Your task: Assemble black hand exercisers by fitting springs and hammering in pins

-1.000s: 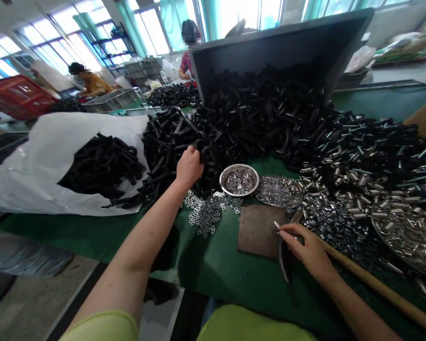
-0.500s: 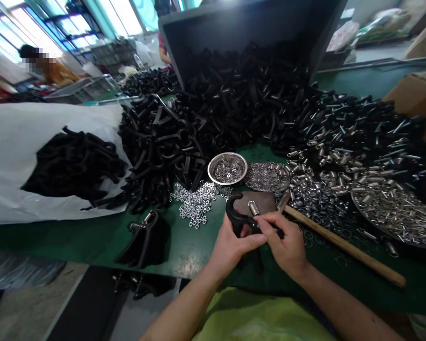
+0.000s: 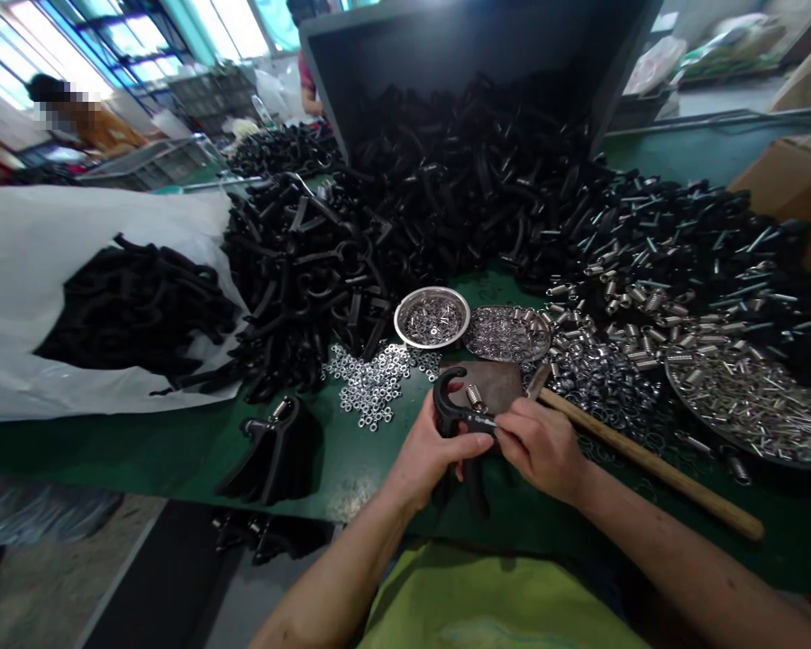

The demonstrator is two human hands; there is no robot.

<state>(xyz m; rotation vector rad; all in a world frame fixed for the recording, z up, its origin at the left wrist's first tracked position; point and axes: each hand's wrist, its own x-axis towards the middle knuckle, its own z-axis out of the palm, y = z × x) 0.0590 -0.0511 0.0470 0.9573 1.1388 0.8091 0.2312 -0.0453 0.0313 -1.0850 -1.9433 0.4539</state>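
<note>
My left hand (image 3: 424, 455) is closed around a black plastic clamp (image 3: 450, 410) with a curved hook at its upper end. The clamp's lower arms hang below my fingers. From the right, my right hand (image 3: 544, 446) pinches a thin metal pin (image 3: 490, 422) against the clamp's middle. Its far end is too small to make out. A coil spring (image 3: 474, 397) shows just beyond the clamp, over a flat metal plate (image 3: 496, 386); whether it touches the clamp I cannot tell. A hammer (image 3: 649, 464) with a wooden handle lies right of my right hand.
Small nuts (image 3: 375, 383) lie loose left of a round metal bowl (image 3: 403, 335). Springs (image 3: 639, 338) and a tray of pins (image 3: 750, 406) are at right. Black clamps (image 3: 311, 261) spill from a grey bin (image 3: 324, 81). Assembled clamps (image 3: 277, 455) stand at the left edge. Two people sit beyond.
My right fingers have curled in, and the silver pin at the clamp's middle now shows. The clamp has turned slightly, and the spring appears a little further left.
</note>
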